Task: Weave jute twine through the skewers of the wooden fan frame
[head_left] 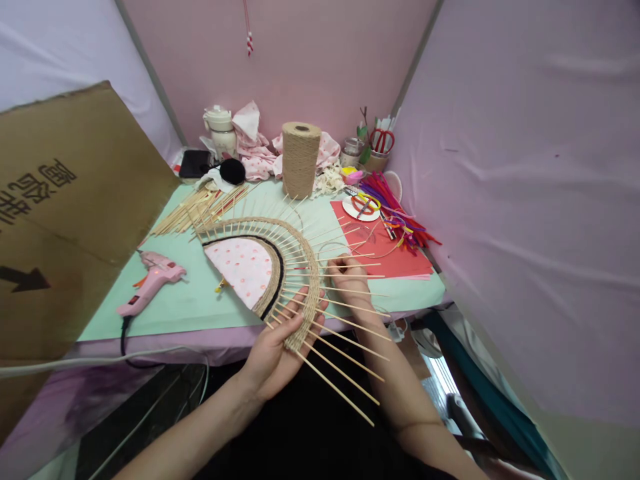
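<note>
My left hand (280, 347) grips the lower end of a half-round woven fan (313, 267), thumb in front and fingers behind its twine band. Thin bamboo sticks radiate out past the band. At the fan's centre is a half-circle of white cloth with pink dots (243, 263), edged in black and tan cord. Behind the sticks on the right, my right hand (349, 277) is closed in a pinch beside the band. A thin strand of jute twine (327, 245) loops from its fingertips. The sticks partly cover that hand.
A pink glue gun (155, 283) lies left, near a big cardboard sheet (60, 220). Loose bamboo sticks (200, 208) and a twine spool (301, 160) are behind the fan. Red paper (400, 263), scissors (364, 203) and coloured pipe cleaners (395, 207) lie right.
</note>
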Available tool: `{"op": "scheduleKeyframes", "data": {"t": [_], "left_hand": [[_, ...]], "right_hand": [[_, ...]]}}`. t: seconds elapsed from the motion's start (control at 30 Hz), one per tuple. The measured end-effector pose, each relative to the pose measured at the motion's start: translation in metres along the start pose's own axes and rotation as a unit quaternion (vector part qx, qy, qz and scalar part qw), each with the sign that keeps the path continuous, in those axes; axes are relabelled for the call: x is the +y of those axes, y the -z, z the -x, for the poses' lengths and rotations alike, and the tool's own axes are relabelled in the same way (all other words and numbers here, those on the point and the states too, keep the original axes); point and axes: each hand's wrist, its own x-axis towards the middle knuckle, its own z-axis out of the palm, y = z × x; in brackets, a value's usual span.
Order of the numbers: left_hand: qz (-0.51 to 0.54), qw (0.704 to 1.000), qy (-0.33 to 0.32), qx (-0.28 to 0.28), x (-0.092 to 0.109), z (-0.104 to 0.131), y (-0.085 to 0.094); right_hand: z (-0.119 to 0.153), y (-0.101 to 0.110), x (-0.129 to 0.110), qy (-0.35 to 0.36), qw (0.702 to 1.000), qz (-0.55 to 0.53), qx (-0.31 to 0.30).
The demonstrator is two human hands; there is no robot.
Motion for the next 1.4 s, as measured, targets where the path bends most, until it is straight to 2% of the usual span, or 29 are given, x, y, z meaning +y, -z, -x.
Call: {"op": "scheduleKeyframes", "data": {"t": [0.17, 0.33, 0.5, 0.57, 0.67, 0.8, 0.93, 1.07, 1.23, 1.4], "left_hand": [[0.009, 1.0, 0.0, -0.008, 0.0, 0.002, 0.001], [0.032, 0.999, 0.0, -0.025, -0.001, 0.002, 0.006], [0.057, 0.998, 0.01, -0.029, -0.001, 0.001, 0.007], [0.062, 0.998, 0.01, -0.031, 0.0, 0.001, 0.008], [0.061, 0.997, 0.008, -0.037, -0.001, 0.002, 0.01], [0.048, 0.998, 0.006, -0.026, -0.001, 0.003, 0.01], [0.036, 0.999, 0.01, -0.012, 0.001, 0.003, 0.01], [0.039, 0.999, 0.016, -0.02, 0.001, 0.002, 0.014], [0.036, 0.999, 0.017, -0.023, 0.002, 0.005, 0.016], [0.029, 0.999, 0.017, -0.016, 0.005, 0.009, 0.01]], "right_hand": [[0.003, 0.011, -0.001, 0.001, 1.0, -0.024, 0.011], [0.013, 0.035, -0.006, 0.004, 0.995, -0.103, 0.002], [0.027, 0.072, -0.007, -0.06, 0.972, -0.21, -0.086], [0.032, 0.087, -0.004, -0.068, 0.961, -0.248, -0.098], [0.037, 0.108, 0.0, -0.05, 0.95, -0.296, -0.082], [0.045, 0.124, -0.005, 0.005, 0.968, -0.248, -0.047], [0.045, 0.122, -0.014, 0.056, 0.98, -0.187, 0.023], [0.033, 0.111, -0.012, 0.061, 0.979, -0.18, 0.076], [0.022, 0.1, 0.001, 0.014, 0.982, -0.184, 0.036], [0.018, 0.076, 0.006, 0.008, 0.996, -0.094, 0.004]]}}
